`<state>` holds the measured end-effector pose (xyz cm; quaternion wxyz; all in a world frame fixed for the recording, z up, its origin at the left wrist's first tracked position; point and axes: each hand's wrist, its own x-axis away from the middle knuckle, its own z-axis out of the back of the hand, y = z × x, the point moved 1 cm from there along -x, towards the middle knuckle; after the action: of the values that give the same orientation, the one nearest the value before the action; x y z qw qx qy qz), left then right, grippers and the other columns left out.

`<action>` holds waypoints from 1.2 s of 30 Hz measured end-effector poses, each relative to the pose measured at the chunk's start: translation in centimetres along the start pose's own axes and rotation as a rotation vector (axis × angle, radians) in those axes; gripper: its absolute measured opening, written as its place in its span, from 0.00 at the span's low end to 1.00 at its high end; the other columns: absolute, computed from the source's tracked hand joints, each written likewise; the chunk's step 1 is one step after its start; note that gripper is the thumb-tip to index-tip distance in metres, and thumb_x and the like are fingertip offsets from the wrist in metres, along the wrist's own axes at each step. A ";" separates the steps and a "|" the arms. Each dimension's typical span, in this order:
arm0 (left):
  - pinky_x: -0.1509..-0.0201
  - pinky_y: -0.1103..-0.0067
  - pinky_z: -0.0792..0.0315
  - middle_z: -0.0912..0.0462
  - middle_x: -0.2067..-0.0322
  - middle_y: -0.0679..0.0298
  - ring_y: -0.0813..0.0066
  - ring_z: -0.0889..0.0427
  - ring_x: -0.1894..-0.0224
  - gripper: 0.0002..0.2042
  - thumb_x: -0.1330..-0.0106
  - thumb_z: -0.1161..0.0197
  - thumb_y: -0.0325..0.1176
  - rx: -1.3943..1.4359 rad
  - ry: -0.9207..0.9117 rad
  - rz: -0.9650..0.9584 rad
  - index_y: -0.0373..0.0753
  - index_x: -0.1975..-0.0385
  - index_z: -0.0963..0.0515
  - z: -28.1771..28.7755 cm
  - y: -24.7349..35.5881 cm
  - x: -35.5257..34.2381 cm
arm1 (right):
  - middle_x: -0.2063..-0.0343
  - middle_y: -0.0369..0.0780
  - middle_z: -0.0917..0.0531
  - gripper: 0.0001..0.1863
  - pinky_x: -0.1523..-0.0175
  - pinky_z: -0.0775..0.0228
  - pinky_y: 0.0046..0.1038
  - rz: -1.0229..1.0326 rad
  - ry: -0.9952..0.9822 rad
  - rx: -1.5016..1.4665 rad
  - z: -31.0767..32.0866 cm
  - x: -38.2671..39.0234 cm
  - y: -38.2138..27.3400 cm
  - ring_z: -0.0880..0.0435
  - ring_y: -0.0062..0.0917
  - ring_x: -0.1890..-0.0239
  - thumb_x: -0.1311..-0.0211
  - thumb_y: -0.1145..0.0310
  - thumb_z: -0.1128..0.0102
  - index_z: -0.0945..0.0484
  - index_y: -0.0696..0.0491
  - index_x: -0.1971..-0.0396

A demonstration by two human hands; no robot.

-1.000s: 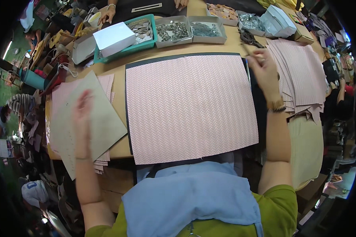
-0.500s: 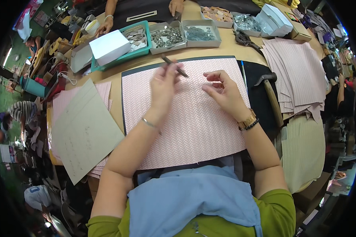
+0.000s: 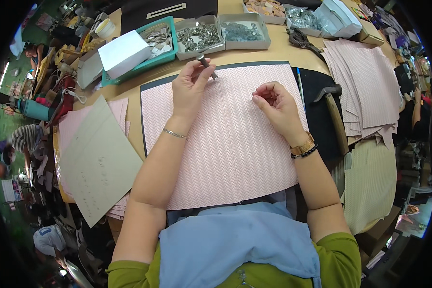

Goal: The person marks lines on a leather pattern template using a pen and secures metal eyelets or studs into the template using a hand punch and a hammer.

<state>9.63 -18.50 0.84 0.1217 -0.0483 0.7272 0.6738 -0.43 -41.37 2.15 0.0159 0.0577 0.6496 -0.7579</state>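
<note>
My left hand point(image 3: 189, 84) is closed on a dark metal punch point(image 3: 209, 67), held tilted over the far part of a pink herringbone-patterned sheet point(image 3: 230, 144) that lies on a dark backing. My right hand point(image 3: 273, 103) is over the same sheet, right of the punch, its fingers curled with thumb and index tip close; I cannot make out anything between them. A hammer point(image 3: 333, 110) with a wooden handle lies on a black pad point(image 3: 312, 91) to the right. A grey card point(image 3: 98, 161) lies over pink sheets at the left.
Along the back stand a teal basket point(image 3: 169, 33) under a white box point(image 3: 122, 53), and trays of metal fittings point(image 3: 199, 33) and small pieces point(image 3: 245, 33). Pink sheets point(image 3: 362, 86) and cream sheets point(image 3: 369, 187) are stacked at right. Other people point(image 3: 50, 240) are at the left edge.
Both my hands have moved in from the sides over the pink sheet, the left with the punch. The right hand's fingers have since drawn closer together. A co-worker's hands at the back have left view.
</note>
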 end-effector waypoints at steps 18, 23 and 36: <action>0.45 0.80 0.18 0.11 0.53 0.62 0.79 0.14 0.50 0.13 0.25 0.35 0.30 -0.123 -0.123 0.015 0.34 0.44 0.19 -0.4 0.6 0.5 | 0.61 0.34 0.15 0.08 0.50 0.22 0.20 0.004 -0.003 -0.003 -0.1 -0.1 0.2 0.17 0.15 0.58 0.31 0.73 0.31 0.20 0.57 0.57; 0.47 0.80 0.18 0.10 0.55 0.62 0.79 0.13 0.53 0.12 0.26 0.34 0.29 -0.179 -0.122 -0.034 0.33 0.46 0.18 -0.7 1.0 0.7 | 0.61 0.34 0.15 0.08 0.50 0.22 0.20 0.008 0.005 -0.001 0.0 0.0 0.2 0.17 0.15 0.58 0.30 0.73 0.31 0.20 0.57 0.56; 0.52 0.81 0.19 0.11 0.60 0.65 0.82 0.14 0.59 0.11 0.27 0.31 0.31 -0.207 -0.087 -0.085 0.34 0.50 0.17 -0.6 0.8 0.8 | 0.53 0.52 0.15 0.22 0.45 0.26 0.43 -0.069 0.299 1.399 18.0 7.9 -0.3 0.17 0.49 0.50 0.32 0.56 0.32 0.21 0.59 0.51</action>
<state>8.61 -18.91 1.49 0.1758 -0.0620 0.6452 0.7410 -9.54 -58.73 4.25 -0.1379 0.1371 0.0082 -0.9809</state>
